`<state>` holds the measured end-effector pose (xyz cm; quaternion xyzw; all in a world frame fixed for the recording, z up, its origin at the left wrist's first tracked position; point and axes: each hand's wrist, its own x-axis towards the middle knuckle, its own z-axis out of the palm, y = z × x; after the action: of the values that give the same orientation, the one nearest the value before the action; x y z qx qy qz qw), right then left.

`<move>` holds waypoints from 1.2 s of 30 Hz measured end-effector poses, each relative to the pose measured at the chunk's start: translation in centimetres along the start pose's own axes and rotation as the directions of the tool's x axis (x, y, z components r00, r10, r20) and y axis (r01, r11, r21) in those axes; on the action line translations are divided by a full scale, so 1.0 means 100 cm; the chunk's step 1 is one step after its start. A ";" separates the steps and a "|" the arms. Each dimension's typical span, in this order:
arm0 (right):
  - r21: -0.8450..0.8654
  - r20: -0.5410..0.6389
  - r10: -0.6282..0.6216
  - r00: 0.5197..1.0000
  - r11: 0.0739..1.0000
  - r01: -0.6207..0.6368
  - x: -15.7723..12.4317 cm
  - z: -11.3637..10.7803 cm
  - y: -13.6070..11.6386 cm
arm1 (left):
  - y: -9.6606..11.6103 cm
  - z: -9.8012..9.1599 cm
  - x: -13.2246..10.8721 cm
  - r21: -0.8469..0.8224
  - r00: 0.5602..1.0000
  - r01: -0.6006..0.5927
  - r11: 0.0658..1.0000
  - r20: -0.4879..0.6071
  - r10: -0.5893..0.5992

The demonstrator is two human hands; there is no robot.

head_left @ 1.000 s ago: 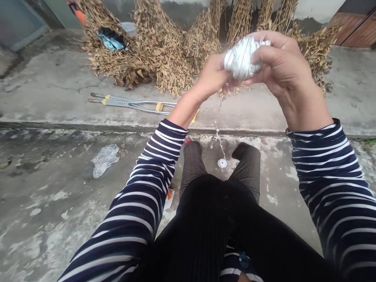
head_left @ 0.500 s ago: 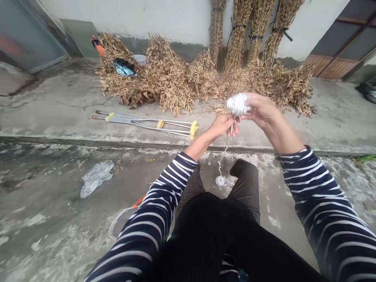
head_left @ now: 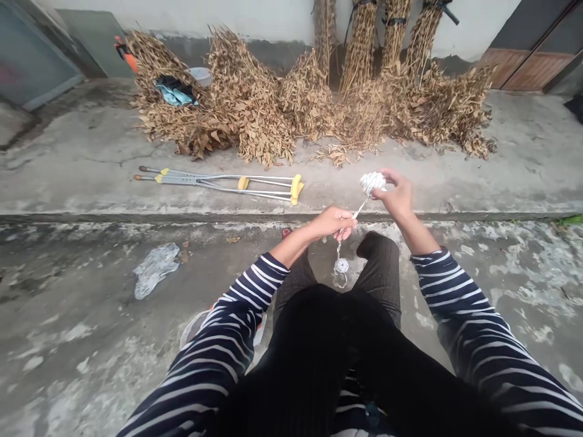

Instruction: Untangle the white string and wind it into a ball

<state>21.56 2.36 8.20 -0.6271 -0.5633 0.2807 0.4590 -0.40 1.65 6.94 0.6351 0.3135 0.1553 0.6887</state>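
Observation:
My right hand [head_left: 397, 193] grips a ball of white cord [head_left: 372, 183] wound with thin dark lines, held out over the raised concrete ledge. From it a white strand [head_left: 359, 210] runs taut down to my left hand [head_left: 336, 222], whose fingers are pinched around it. Below the left hand the twisted cord [head_left: 339, 247] hangs down to a small round white coil [head_left: 340, 266] between my knees. A loose loop of cord trails under that coil. Whether the coil touches the ground I cannot tell.
Aluminium crutches [head_left: 218, 183] with yellow pads lie on the ledge [head_left: 82, 188]. Dried plant stalks [head_left: 255, 103] are heaped along the wall, with tied bundles [head_left: 359, 48] upright behind. A crumpled clear plastic sheet [head_left: 156, 270] lies on the lower ground, left. A container [head_left: 194, 328] is partly hidden by my left sleeve.
My hands have come apart: the left moved down and left along the cord, the right lowered slightly with the ball. A stretch of strand now shows between them. The hanging coil sits higher.

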 end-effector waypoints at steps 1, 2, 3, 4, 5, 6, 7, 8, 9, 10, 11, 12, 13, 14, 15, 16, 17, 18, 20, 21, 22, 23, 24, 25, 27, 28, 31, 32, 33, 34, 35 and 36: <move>-0.128 -0.063 -0.060 0.996 0.990 0.052 -0.001 0.001 0.004 | 0.002 -0.002 -0.002 0.017 0.999 0.018 1.000 0.028 -0.018; -0.244 -0.124 -0.122 0.985 0.966 0.089 -0.003 0.002 0.008 | 0.005 -0.003 -0.004 0.031 0.998 0.028 0.999 0.058 -0.030; -0.334 -0.164 -0.176 0.971 0.936 0.113 -0.005 0.004 0.012 | 0.007 -0.004 -0.006 0.041 0.996 0.033 0.999 0.084 -0.036; -0.395 -0.149 -0.207 0.967 0.909 0.133 -0.007 0.006 0.016 | 0.010 -0.006 -0.007 0.048 0.993 0.036 0.998 0.108 -0.041; -0.436 -0.119 -0.226 0.967 0.887 0.154 -0.010 0.009 0.020 | 0.013 -0.008 -0.008 0.057 0.991 0.037 0.998 0.124 -0.044; -0.463 -0.073 -0.238 0.968 0.868 0.178 -0.013 0.012 0.024 | 0.016 -0.010 -0.008 0.071 0.991 0.035 0.997 0.128 -0.044; -0.479 -0.011 -0.242 0.970 0.853 0.207 -0.017 0.016 0.028 | 0.019 -0.012 -0.007 0.085 0.992 0.030 0.996 0.120 -0.040; -0.484 0.063 -0.236 0.970 0.842 0.237 -0.021 0.019 0.031 | 0.022 -0.015 -0.006 0.099 0.994 0.022 0.995 0.103 -0.033; -0.480 0.138 -0.225 0.965 0.837 0.263 -0.026 0.021 0.032 | 0.025 -0.019 -0.004 0.113 0.996 0.013 0.994 0.081 -0.022; -0.472 0.205 -0.209 0.956 0.834 0.284 -0.030 0.023 0.033 | 0.026 -0.024 -0.001 0.127 0.998 0.002 0.992 0.055 -0.009; -0.464 0.255 -0.188 0.948 0.837 0.291 -0.035 0.024 0.032 | 0.026 -0.028 0.002 0.141 1.000 -0.005 0.990 0.024 0.002; -0.455 0.292 -0.159 0.943 0.844 0.284 -0.038 0.023 0.029 | 0.024 -0.033 0.006 0.157 1.000 -0.005 0.988 -0.010 0.007; -0.441 0.326 -0.118 0.938 0.859 0.261 -0.041 0.021 0.026 | 0.021 -0.038 0.009 0.179 0.999 0.002 0.984 -0.045 0.006; -0.413 0.362 -0.058 0.930 0.885 0.216 -0.044 0.017 0.022 | 0.017 -0.042 0.013 0.205 0.997 0.014 0.979 -0.077 0.001; -0.366 0.411 0.023 0.911 0.920 0.142 -0.045 0.013 0.018 | 0.012 -0.045 0.017 0.230 0.995 0.027 0.973 -0.102 -0.004; -0.302 0.477 0.114 0.871 0.952 0.041 -0.046 0.007 0.015 | 0.006 -0.047 0.020 0.251 0.993 0.037 0.967 -0.116 -0.008; -0.228 0.553 0.198 0.809 0.970 -0.081 -0.047 0.002 0.011 | 0.000 -0.048 0.023 0.268 0.993 0.041 0.962 -0.116 -0.010; -0.153 0.621 0.257 0.740 0.966 -0.207 -0.048 -0.003 0.008 | -0.005 -0.048 0.026 0.281 0.994 0.035 0.959 -0.105 -0.005; -0.014 0.698 0.297 0.652 0.915 -0.402 -0.051 -0.011 0.005 | -0.013 -0.045 0.030 0.285 0.997 0.008 0.958 -0.081 0.015; 0.048 0.707 0.293 0.644 0.888 -0.457 -0.053 -0.014 0.004 | -0.016 -0.043 0.031 0.276 0.998 -0.004 0.961 -0.065 0.022; 0.108 0.699 0.284 0.656 0.865 -0.490 -0.056 -0.015 0.004 | -0.018 -0.040 0.032 0.257 0.999 -0.012 0.966 -0.047 0.025; 0.163 0.684 0.276 0.676 0.844 -0.510 -0.059 -0.016 0.003 | -0.020 -0.038 0.033 0.227 0.999 -0.017 0.974 -0.031 0.025; 0.213 0.667 0.269 0.695 0.824 -0.524 -0.062 -0.016 0.003 | -0.022 -0.037 0.034 0.189 1.000 -0.017 0.982 -0.018 0.021; 0.261 0.648 0.263 0.715 0.805 -0.533 -0.066 -0.016 0.002 | -0.025 -0.036 0.035 0.146 1.000 -0.012 0.989 -0.009 0.014; 0.351 0.597 0.249 0.763 0.774 -0.527 -0.071 -0.017 -0.002 | -0.034 -0.037 0.037 0.055 1.000 0.000 0.999 -0.004 0.000; 0.388 0.566 0.240 0.789 0.767 -0.511 -0.073 -0.019 -0.005 | -0.041 -0.038 0.038 0.006 1.000 0.009 1.000 -0.008 -0.009; 0.466 0.447 0.201 0.871 0.779 -0.419 -0.071 -0.030 -0.016 | -0.065 -0.041 0.039 -0.164 0.999 0.036 0.986 -0.027 -0.041; 0.479 0.411 0.193 0.891 0.786 -0.392 -0.068 -0.034 -0.021 | -0.074 -0.041 0.040 -0.223 0.998 0.043 0.974 -0.026 -0.050; 0.484 0.382 0.191 0.904 0.792 -0.372 -0.064 -0.037 -0.026 | -0.081 -0.040 0.040 -0.275 0.998 0.048 0.960 -0.020 -0.056; 0.481 0.361 0.193 0.912 0.800 -0.360 -0.060 -0.041 -0.031 | -0.087 -0.039 0.041 -0.315 0.998 0.054 0.948 -0.012 -0.061; 0.470 0.350 0.200 0.915 0.808 -0.356 -0.056 -0.043 -0.037 | -0.092 -0.036 0.042 -0.337 0.998 0.062 0.939 -0.004 -0.067; 0.454 0.344 0.208 0.916 0.817 -0.355 -0.052 -0.045 -0.043 | -0.096 -0.032 0.042 -0.337 0.997 0.075 0.939 0.001 -0.079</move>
<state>22.43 -4.03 13.12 -0.5152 -0.4281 0.5694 0.4765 -1.02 5.35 -3.39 0.4944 0.3113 0.1834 0.7906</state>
